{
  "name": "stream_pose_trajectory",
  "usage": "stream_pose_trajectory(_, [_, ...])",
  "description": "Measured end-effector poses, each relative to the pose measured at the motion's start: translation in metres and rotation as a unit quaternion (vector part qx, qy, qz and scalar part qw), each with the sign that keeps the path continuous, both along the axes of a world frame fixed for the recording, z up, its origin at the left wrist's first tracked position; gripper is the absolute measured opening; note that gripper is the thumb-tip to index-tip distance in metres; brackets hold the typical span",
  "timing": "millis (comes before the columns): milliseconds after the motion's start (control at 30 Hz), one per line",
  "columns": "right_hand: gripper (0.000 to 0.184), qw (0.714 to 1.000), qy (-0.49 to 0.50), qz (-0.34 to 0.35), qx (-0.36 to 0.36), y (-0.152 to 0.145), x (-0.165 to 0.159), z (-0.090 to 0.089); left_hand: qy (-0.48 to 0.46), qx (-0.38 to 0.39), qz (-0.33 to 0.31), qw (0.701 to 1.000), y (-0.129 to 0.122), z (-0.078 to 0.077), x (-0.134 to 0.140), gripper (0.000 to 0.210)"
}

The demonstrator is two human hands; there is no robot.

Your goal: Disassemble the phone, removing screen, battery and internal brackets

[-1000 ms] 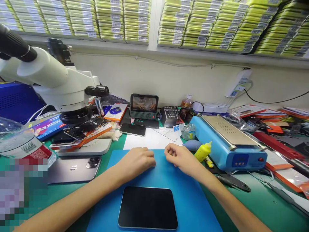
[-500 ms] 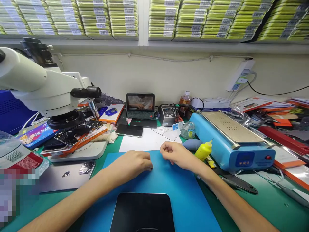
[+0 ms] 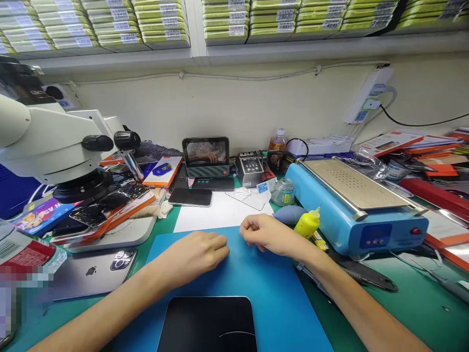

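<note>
Both hands rest on the far part of a blue mat [image 3: 256, 283] — the left hand [image 3: 198, 252] loosely curled and empty, the right hand [image 3: 267, 233] pinched shut; what it holds cannot be told. A dark tablet [image 3: 208, 325] lies near; a yellow bottle [image 3: 307, 222] stands just right.

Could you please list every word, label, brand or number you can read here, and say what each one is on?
Little is legible.
"N A S": partial white letters on the colourful flat box under the white microscope.
Apple logo, no words: grey phone lying face down.
Barcode labels on the stacked yellow-green packs: too small.
Microscope head lettering, the blue heating plate's display and the small grey station's screen: blurred.
</note>
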State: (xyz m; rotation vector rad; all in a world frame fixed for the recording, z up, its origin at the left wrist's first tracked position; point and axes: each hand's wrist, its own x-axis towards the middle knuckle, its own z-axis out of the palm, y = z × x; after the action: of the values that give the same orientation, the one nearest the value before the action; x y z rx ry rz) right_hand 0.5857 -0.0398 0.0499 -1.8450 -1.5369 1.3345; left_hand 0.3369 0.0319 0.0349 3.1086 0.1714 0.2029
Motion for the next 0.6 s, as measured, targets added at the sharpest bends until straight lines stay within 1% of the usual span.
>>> stream_pose_trajectory(100, [0.041, 1.0, 0.029, -0.007, -0.002, 0.001, -0.001, 0.0, -0.04, -0.07, 0.034, 0.996, 0.004, -0.007, 0.005, 0.023])
stream_pose_trajectory(167, [0.041, 0.999, 0.05, -0.016, -0.002, 0.002, -0.003, 0.0, -0.082, -0.129, 0.074, 0.986, 0.006, -0.012, 0.01, 0.017])
stream_pose_trajectory(233, [0.04, 0.997, 0.069, -0.026, 0.002, 0.001, -0.005, 0.001, -0.132, -0.192, 0.121, 0.965, 0.007, -0.016, 0.016, 0.016])
stream_pose_trajectory(333, [0.037, 0.995, 0.093, -0.04, 0.013, 0.0, -0.01, -0.001, -0.201, -0.268, 0.176, 0.926, 0.006, -0.02, 0.022, 0.026])
stream_pose_trajectory(467, [0.032, 0.992, 0.112, -0.06, 0.024, 0.0, -0.018, -0.011, -0.263, -0.32, 0.2, 0.888, 0.002, -0.025, 0.023, 0.025])
stream_pose_trajectory(600, [0.029, 0.988, 0.13, -0.081, 0.028, 0.001, -0.023, -0.02, -0.288, -0.346, 0.201, 0.87, 0.0, -0.03, 0.022, 0.023])
